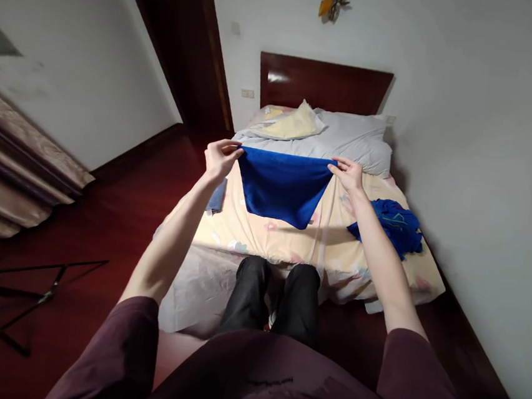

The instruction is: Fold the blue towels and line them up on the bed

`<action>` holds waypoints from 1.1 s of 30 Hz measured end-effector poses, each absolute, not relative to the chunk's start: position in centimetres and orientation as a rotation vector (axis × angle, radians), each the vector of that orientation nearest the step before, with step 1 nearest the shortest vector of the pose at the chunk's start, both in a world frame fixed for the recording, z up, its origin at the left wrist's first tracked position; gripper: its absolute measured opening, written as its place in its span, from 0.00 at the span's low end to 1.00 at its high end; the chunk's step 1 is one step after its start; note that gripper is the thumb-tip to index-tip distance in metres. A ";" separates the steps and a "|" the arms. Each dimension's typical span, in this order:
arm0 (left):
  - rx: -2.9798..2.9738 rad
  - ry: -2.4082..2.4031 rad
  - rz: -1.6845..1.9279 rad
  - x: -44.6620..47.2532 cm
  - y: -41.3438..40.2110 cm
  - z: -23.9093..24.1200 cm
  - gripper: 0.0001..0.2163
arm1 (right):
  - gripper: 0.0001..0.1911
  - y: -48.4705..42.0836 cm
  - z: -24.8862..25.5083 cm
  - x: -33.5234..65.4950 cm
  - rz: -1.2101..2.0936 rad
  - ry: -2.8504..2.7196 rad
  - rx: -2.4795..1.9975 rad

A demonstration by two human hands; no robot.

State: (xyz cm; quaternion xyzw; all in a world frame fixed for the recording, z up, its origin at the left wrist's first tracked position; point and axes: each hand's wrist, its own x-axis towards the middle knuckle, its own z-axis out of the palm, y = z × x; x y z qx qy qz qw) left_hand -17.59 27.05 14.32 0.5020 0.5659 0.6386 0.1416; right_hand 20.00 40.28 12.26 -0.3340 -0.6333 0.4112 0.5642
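Observation:
A blue cloth hangs in the air over the foot of the bed, stretched between both hands. My left hand pinches its left top corner. My right hand pinches its right top corner. The cloth sags to a point below its top edge. The bed has a pale yellow flowered cover and lies straight ahead of me.
A crumpled blue garment lies on the bed's right side, and a folded blue-grey piece on its left edge. Pillows sit by the dark headboard. A black folding stand lies on the red floor at left. A wall runs close along the right.

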 end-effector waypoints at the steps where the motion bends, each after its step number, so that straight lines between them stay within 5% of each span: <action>1: 1.472 1.644 1.841 -17.6 26.8 15.3 0.17 | 0.31 39.8 12.7 20.2 0.938 -1.485 -0.783; 12: 1.544 1.593 1.889 -18.5 24.7 16.6 0.18 | 0.32 35.7 15.3 21.7 0.767 -1.483 -0.801; 33: 1.520 1.521 1.697 -18.4 25.2 14.0 0.27 | 0.30 32.9 12.9 24.4 1.001 -1.417 -1.061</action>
